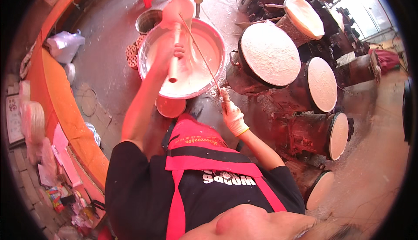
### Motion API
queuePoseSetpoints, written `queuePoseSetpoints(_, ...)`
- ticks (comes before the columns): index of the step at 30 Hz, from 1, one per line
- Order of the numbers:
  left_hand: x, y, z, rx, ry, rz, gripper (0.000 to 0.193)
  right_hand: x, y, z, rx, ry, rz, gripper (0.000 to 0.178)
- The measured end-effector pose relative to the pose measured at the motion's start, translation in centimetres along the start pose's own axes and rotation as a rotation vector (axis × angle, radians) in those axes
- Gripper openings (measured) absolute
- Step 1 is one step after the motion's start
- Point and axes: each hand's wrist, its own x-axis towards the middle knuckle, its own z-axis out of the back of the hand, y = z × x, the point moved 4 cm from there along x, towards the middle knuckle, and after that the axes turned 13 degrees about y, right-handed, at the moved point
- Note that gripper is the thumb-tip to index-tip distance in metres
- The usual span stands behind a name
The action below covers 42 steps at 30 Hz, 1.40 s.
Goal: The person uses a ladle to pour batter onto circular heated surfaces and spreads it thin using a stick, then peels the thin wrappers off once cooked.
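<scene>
My bare left hand [178, 51] is wrapped round the thick, tube-like handle of a ladle [173, 71]. Its wide round bowl, coated in pale batter, is raised over the far rim of a large basin [224, 61]. Pale batter [196, 77] fills the basin, and a strand of it trails down beside the ladle. In a white glove, my right hand [234, 118] is closed on the lower end of a long thin stick [202, 56]. The stick slants up and leftward across the basin, its far tip overlapping the ladle's bowl; whether they touch I cannot tell.
Right of the basin stand several drum-like stoves topped with round griddles [271, 53] bearing pale batter layers. A small round container [170, 107] sits at the basin's near side. Perforated briquettes [132, 55] and a metal pot [147, 20] lie behind it. An orange-topped counter [65, 105] curves along the left.
</scene>
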Motion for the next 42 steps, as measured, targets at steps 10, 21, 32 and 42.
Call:
queuePoseSetpoints(10, -2.6, -9.8, -11.2, 1.228, -0.119, 0.116, 0.037, 4.5, 8.9, 5.0, -0.267, -0.475, -0.051, 0.063)
queuePoseSetpoints(21, -3.2, -1.3, -6.2, 0.842, -0.029, 1.07, 0.028, -10.6, 15.8, -7.5, 0.012, -0.77, -0.485, 0.061)
queuePoseSetpoints(32, -18.0, 30.9, -12.0, 1.708, 1.233, 1.86, 0.023, -39.8, 31.6, -26.4, 0.2, -1.346, -1.397, 0.043)
queuePoseSetpoints(42, -52.0, 56.2, -11.5, 1.523, 2.92, 0.625, 0.023, -53.5, 46.1, -17.9, -0.291, -1.53, -1.49, 0.042)
